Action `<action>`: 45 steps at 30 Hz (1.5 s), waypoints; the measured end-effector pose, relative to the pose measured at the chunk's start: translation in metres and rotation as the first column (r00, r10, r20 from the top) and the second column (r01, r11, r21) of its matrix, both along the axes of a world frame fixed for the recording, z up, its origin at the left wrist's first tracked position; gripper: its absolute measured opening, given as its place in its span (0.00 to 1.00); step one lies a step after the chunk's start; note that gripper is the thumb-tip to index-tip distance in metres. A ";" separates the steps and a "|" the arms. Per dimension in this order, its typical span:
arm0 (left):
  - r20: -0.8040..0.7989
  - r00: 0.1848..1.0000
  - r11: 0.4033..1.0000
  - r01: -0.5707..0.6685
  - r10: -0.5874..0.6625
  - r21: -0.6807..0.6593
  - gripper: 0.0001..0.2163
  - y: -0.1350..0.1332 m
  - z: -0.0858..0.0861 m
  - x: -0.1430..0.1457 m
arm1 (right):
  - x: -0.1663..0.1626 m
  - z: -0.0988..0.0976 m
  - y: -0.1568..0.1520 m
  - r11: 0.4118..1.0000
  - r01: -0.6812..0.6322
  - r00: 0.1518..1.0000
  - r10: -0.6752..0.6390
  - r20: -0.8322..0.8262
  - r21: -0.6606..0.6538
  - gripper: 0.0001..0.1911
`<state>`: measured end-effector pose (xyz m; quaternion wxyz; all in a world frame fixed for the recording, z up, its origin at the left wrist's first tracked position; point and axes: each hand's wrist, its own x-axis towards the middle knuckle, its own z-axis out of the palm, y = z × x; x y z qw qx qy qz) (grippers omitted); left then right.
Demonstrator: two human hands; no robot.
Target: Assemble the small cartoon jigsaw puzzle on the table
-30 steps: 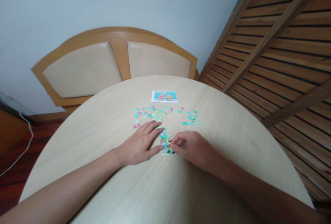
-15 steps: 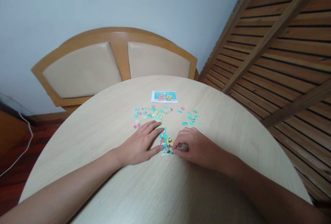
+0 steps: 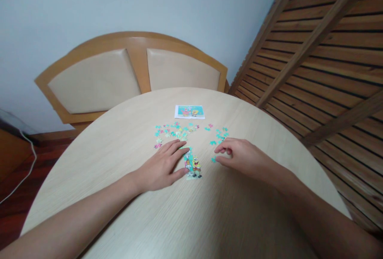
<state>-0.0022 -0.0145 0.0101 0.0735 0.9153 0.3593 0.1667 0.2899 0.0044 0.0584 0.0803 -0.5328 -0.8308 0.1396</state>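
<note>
Partly joined jigsaw puzzle [image 3: 196, 164] lies flat near the middle of the table, showing a yellow square cartoon figure beside a pale one on teal. My left hand [image 3: 163, 165] rests with fingers spread at its left side, thumb and fingertips touching it and covering part of that edge. To the right, my right hand [image 3: 239, 153] hovers over the table, its thumb and fingers apart. Just by its thumb tip is a loose teal puzzle piece [image 3: 213, 159]; whether they touch, I cannot tell.
Loose puzzle pieces [image 3: 176, 130] are scattered beyond my left hand, and more teal pieces [image 3: 221, 134] lie beyond my right. Farther back is a printed reference picture [image 3: 189, 111]. A padded chair back [image 3: 143, 67] stands behind the round table [image 3: 167, 219].
My right hand has moved right, away from the puzzle's right edge, and its fingers have parted. A loose teal piece now shows by its thumb. My left hand stays in place.
</note>
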 end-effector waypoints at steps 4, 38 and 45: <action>0.007 1.000 1.000 -0.008 0.009 -0.008 0.25 0.000 0.000 0.000 | -0.008 -0.003 -0.003 0.995 -0.059 0.998 0.057 -0.021 -0.079 0.08; 0.026 1.000 1.000 -0.014 0.015 -0.013 0.24 -0.001 0.000 0.000 | -0.027 -0.027 -0.005 0.981 -0.191 0.940 0.189 -0.282 0.023 0.04; 0.040 0.999 1.000 -0.009 0.010 -0.027 0.25 -0.001 0.002 0.001 | -0.023 -0.022 -0.003 0.980 -0.196 0.951 0.200 -0.236 0.040 0.04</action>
